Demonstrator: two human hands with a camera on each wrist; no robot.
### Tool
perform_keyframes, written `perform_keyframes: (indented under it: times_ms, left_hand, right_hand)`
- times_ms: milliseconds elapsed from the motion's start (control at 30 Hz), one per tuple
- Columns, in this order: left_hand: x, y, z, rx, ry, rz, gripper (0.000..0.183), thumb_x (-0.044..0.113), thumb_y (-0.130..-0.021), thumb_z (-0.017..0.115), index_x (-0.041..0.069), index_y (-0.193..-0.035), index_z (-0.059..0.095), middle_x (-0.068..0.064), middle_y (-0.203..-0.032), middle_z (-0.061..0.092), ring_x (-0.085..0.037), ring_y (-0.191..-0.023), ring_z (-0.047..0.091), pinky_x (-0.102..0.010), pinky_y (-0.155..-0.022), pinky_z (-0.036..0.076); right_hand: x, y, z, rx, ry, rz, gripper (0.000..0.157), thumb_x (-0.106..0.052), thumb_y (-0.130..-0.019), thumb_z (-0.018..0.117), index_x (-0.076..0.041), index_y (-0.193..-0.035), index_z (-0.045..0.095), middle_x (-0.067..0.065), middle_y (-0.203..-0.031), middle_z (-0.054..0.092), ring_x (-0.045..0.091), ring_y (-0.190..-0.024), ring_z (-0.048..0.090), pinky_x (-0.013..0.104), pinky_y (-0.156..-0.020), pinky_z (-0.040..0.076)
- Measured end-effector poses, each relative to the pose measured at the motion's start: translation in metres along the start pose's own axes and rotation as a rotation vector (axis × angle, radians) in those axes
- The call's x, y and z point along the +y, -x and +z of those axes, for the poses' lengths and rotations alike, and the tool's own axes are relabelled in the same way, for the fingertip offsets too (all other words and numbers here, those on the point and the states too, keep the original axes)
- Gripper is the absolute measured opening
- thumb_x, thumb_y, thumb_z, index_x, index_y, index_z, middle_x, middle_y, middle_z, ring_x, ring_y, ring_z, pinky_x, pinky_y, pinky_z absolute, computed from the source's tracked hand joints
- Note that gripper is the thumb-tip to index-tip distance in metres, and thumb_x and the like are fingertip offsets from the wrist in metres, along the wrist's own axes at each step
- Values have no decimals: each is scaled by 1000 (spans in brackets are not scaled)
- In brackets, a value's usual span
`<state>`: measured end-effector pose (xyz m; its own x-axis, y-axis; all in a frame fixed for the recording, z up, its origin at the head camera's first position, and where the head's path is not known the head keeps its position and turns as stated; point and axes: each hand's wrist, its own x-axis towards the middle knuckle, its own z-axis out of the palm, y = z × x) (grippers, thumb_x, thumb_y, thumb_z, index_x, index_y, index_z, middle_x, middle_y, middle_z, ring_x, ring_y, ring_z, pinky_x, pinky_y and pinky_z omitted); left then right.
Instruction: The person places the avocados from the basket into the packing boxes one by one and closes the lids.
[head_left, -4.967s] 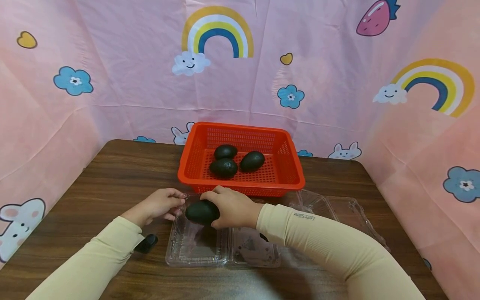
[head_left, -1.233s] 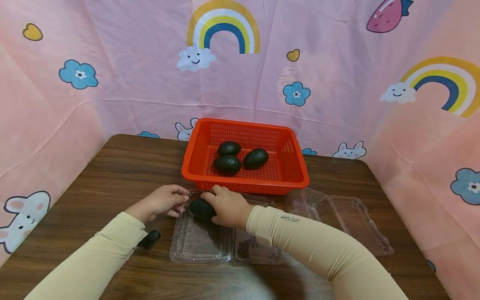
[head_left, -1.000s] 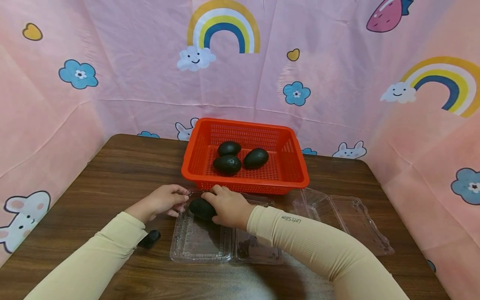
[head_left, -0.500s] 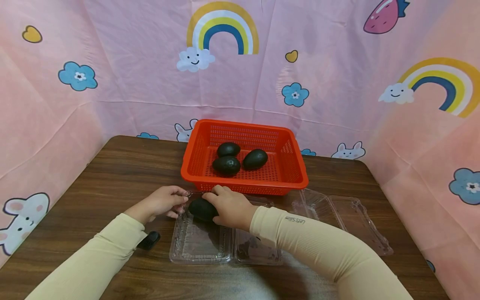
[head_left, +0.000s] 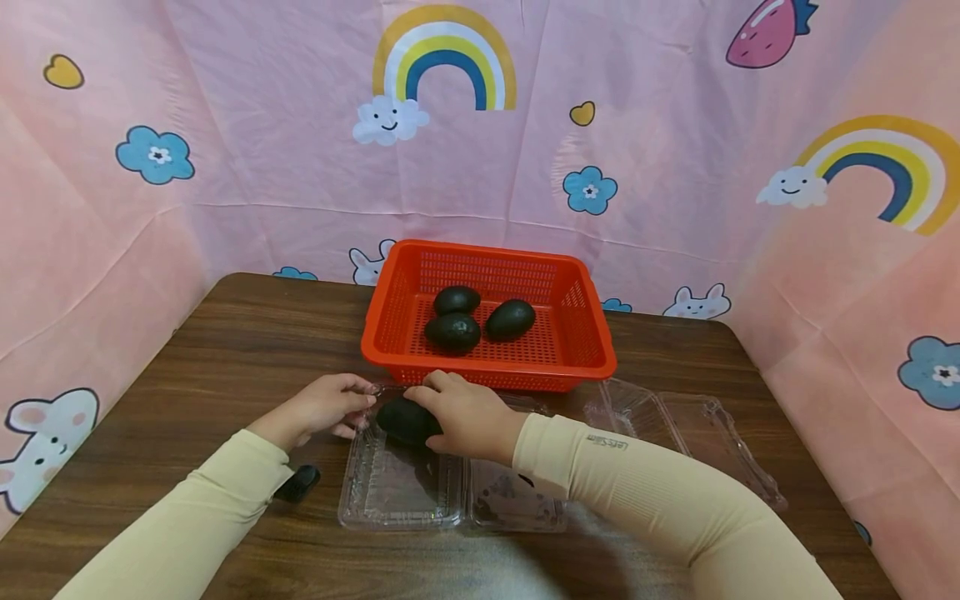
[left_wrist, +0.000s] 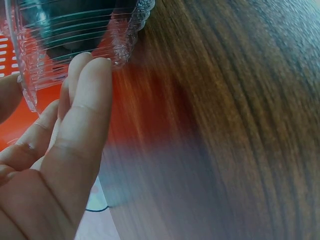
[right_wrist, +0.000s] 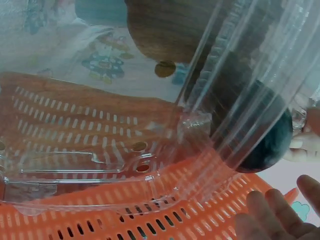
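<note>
Beside the far-left corner of a clear plastic clamshell container point(head_left: 401, 500), my left hand point(head_left: 326, 408) pinches the rim; the left wrist view shows its thumb and fingers point(left_wrist: 82, 110) on either side of the edge. A dark green avocado point(head_left: 407, 421) lies in the far part of the container's left half. My right hand point(head_left: 472, 417) is over the avocado's right end and hides part of it. In the right wrist view, its fingers point(right_wrist: 275, 212) stand slightly apart from the avocado point(right_wrist: 272, 140), with the clear wall in front.
An orange-red perforated basket point(head_left: 491, 367) stands just behind the container, with several avocados point(head_left: 510, 320) inside. Another opened clear clamshell point(head_left: 720, 442) lies to the right, partly behind the right sleeve. The brown wooden table point(head_left: 255, 350) has pink printed cloth around its back and sides.
Compared with five seconds ago, the avocado sits lower in the container and my right hand no longer grips it. In the last second that hand has drawn slightly right. My left hand has stayed.
</note>
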<state>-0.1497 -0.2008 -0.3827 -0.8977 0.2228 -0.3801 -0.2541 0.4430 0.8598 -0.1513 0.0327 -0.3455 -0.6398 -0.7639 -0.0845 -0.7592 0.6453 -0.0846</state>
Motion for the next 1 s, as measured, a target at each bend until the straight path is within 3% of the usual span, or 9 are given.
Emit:
perform_keyframes:
  times_ms: [400, 733, 1000]
  left_hand:
    - [-4, -3, 0, -3, 18, 9, 37, 13, -100, 49, -11, -128, 47, -13, -100, 57, -18, -78, 60, -35, -69, 57]
    - [-4, -3, 0, 5, 20, 7, 38, 12, -100, 49, -11, -130, 46, -14, -102, 57, -18, -79, 60, -35, -68, 57]
    - [-3, -2, 0, 7, 25, 6, 37, 11, -100, 49, -11, -129, 47, -16, -105, 56, -18, -79, 59, -35, -69, 57]
  right_hand:
    - [3, 11, -12, 124, -22, -84, 63, -31, -83, 77, -18, -139, 50, 1, -123, 52, 13, -107, 54, 25, -87, 51]
    - [8, 17, -30, 212, -40, -97, 64, -31, -83, 77, -17, -139, 50, 2, -128, 51, 12, -103, 55, 24, -80, 52]
    - [16, 20, -46, 253, -124, -25, 65, -31, -82, 77, -20, -140, 48, 1, -132, 49, 14, -108, 55, 30, -87, 53]
